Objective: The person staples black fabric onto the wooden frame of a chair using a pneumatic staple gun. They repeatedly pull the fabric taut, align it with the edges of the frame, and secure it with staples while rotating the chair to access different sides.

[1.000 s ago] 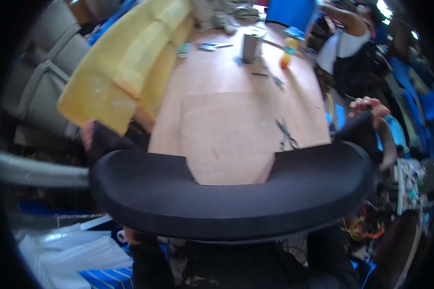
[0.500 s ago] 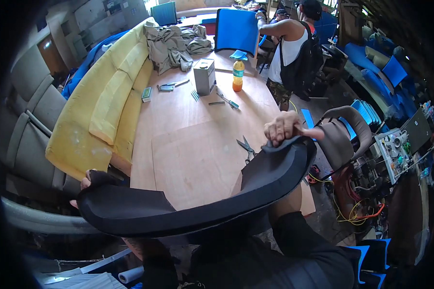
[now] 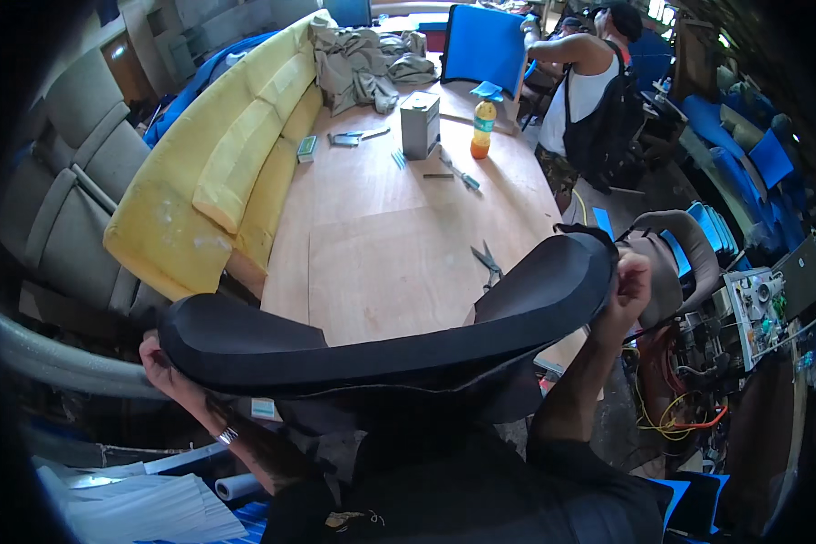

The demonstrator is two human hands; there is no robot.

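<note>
A long, curved black upholstery piece (image 3: 381,356) spans from side to side in front of me, its two padded ends rising in a wide U over the near edge of the table. My left hand (image 3: 168,374) pinches the outer edge of its left end. At the right end, my right hand (image 3: 632,283) has its fingers closed on the rim. Loose dark material hangs beneath the band toward my body. Open scissors (image 3: 488,265) lie on the table just beyond the right end, apart from my hand.
On the wooden table (image 3: 381,249) stand a metal can (image 3: 420,129) and a bottle of orange liquid (image 3: 483,131), near small tools. Yellow foam cushioning (image 3: 168,222) lines the left side. Grey cloth (image 3: 354,68) is heaped behind. Another person (image 3: 576,86) handles a blue panel (image 3: 483,50).
My right hand has moved from the top of the right end to its outer side. The left hand shows more fully below the left end. The view has shifted slightly.
</note>
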